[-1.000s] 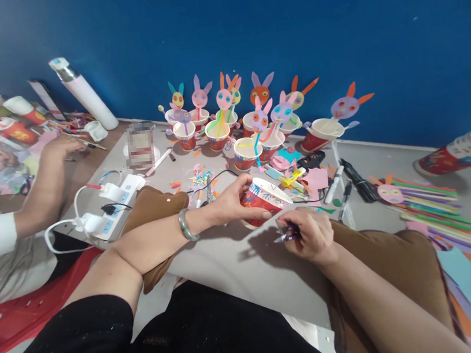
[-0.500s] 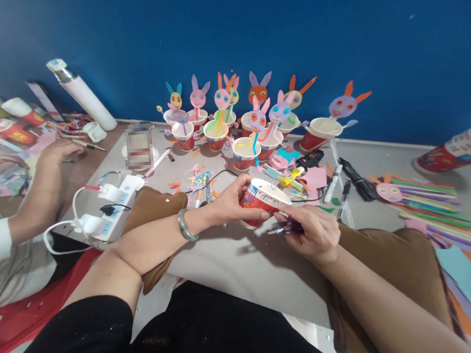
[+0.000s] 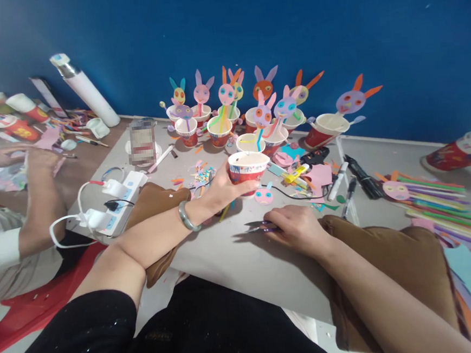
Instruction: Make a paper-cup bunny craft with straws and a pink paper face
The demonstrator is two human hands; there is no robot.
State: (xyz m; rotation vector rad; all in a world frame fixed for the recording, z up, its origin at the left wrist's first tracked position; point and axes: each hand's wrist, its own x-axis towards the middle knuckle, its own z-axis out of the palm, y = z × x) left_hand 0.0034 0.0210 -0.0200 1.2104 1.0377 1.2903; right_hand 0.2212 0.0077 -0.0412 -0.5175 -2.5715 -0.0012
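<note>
My left hand [image 3: 226, 191] is wrapped round a red and white paper cup [image 3: 248, 167], which stands nearly upright with its mouth facing up. Low over the grey table, my right hand [image 3: 299, 227] is closed round the handles of a pair of scissors [image 3: 259, 227], whose blades point left and look slightly parted. Just right of the cup lies a pink paper rabbit face [image 3: 263, 195] with blue ears. Behind the held cup stand several paper cups with paper rabbit heads, among them a purple one [image 3: 351, 102] with orange ears.
A white power strip [image 3: 125, 204] with plugs lies at left, near brown cushions [image 3: 394, 278] under my forearms. Coloured paper strips [image 3: 437, 198], markers [image 3: 364, 177] and scraps lie about. At far left, another person's hands [image 3: 40, 159] work by a white thermos [image 3: 90, 95].
My left hand has carried the cup up and away from my right hand and turned it more upright. My right hand has lowered slightly with the scissors. The pink rabbit face has come into view.
</note>
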